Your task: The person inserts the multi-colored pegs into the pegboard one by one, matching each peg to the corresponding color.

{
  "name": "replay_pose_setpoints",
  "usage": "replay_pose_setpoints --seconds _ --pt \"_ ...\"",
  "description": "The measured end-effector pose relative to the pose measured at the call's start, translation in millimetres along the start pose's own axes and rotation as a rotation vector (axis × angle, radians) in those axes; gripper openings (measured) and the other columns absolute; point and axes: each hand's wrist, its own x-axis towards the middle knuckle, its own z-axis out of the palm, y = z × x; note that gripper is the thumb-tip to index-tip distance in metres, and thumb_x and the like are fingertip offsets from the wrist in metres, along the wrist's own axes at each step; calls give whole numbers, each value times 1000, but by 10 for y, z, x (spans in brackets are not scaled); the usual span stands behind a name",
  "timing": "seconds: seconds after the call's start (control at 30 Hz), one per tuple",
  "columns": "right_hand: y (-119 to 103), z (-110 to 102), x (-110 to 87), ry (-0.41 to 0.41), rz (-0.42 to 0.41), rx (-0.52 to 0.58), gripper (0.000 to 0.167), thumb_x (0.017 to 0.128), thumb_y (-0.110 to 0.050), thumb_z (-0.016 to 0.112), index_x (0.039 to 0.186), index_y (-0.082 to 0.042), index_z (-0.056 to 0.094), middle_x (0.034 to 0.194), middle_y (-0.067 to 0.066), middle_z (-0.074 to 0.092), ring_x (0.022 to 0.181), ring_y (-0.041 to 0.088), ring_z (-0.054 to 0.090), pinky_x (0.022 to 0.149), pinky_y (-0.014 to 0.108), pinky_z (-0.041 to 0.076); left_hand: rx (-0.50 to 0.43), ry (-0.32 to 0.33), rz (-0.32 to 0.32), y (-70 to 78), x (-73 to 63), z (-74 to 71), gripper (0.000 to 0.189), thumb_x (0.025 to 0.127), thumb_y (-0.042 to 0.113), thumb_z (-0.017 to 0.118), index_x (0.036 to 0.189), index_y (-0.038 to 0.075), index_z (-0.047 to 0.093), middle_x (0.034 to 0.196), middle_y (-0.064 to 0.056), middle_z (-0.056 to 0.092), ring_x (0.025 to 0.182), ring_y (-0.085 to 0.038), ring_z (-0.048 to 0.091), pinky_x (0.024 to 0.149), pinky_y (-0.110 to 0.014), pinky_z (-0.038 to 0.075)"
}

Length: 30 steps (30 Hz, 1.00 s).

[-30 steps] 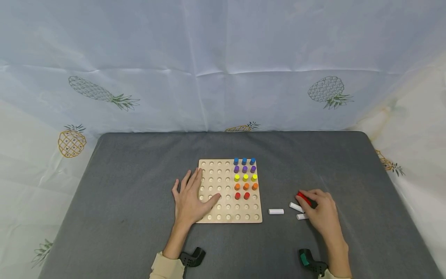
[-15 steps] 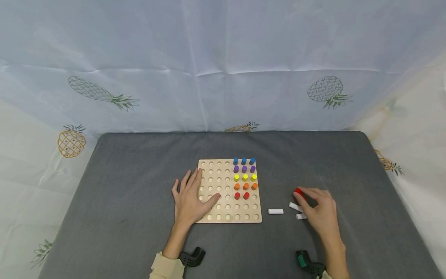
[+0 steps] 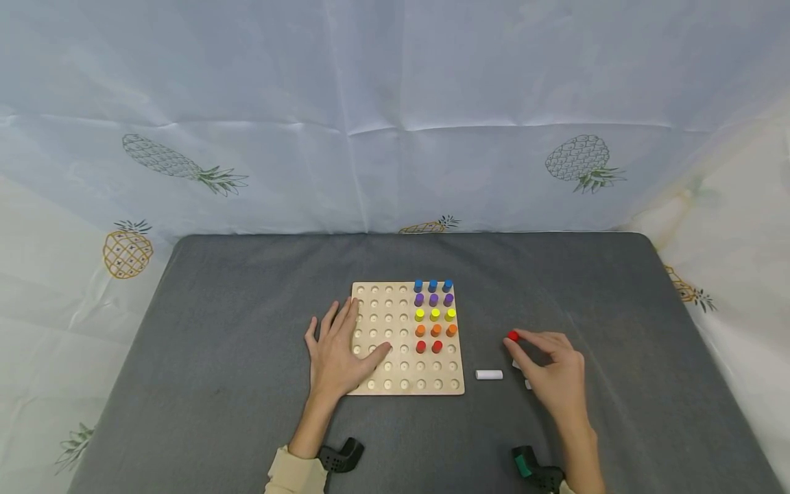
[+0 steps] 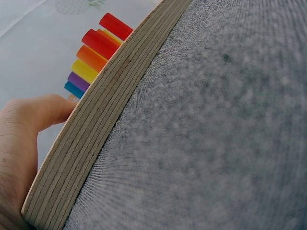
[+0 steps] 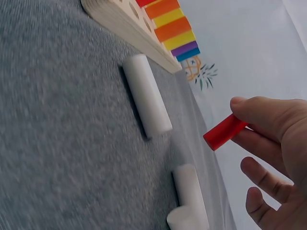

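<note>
A wooden pegboard (image 3: 395, 370) lies flat on the grey table, its holes in rows. Blue, purple, yellow and orange pegs stand three to a row in its right-hand columns, with two red pegs (image 3: 437, 347) in the row below. My left hand (image 3: 339, 360) rests on the board's left edge, fingers spread and thumb over the holes. Between thumb and index finger, my right hand (image 3: 558, 377) pinches a red peg (image 5: 224, 132), held above the table to the right of the board. The right wrist view shows this peg tilted, its lower end free.
A white peg (image 3: 489, 374) lies between the board and my right hand. Two more white pegs (image 5: 189, 184) lie partly under that hand in the head view. Behind the table (image 3: 247, 309) hangs a pale curtain (image 3: 278, 68) with pineapple prints.
My right hand has moved left toward the board with the red peg, now covering more of the two white pegs. The left hand has stayed on the board.
</note>
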Motion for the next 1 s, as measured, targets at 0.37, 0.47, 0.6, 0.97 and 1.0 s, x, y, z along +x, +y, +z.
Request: replay_pose_setpoints --seconds 0.37,0.47,0.6,0.97,1.0 --pt "-114 100 -16 -35 15 -41 23 72 -2 90 94 -3 83 81 11 78 88 -11 49 73 9 42 0 3 3 -2 1 -3 101 74 63 74 157 14 43 159 -10 48 152 -36 36 120 -67 10" --pt "-153 126 -19 -47 17 -44 24 72 -2 91 94 -3 83 81 11 78 88 -7 51 74 9 42 0 1 2 -1 2 -3 101 74 63 74 157 14 43 159 -10 48 152 -36 36 120 -67 10" --pt "-206 165 -28 -70 22 -40 24 72 -3 91 94 -4 83 81 9 78 88 -4 53 77 7 41 1 -1 0 -1 4 -1 101 74 63 74 157 14 43 160 -10 48 152 -36 35 121 -67 10" --pt "-306 284 -79 -134 -14 6 24 72 -7 91 95 -7 83 81 6 77 88 1 56 72 24 49 6 10 4 -1 4 -2 101 73 64 73 156 12 45 160 -9 48 152 -35 36 120 -67 11" --pt "-315 294 -83 -139 -19 7 25 72 -7 91 95 -7 83 81 6 77 89 1 56 73 25 50 5 10 5 0 4 -1 101 73 64 73 156 12 45 160 -9 48 152 -36 36 120 -67 11"
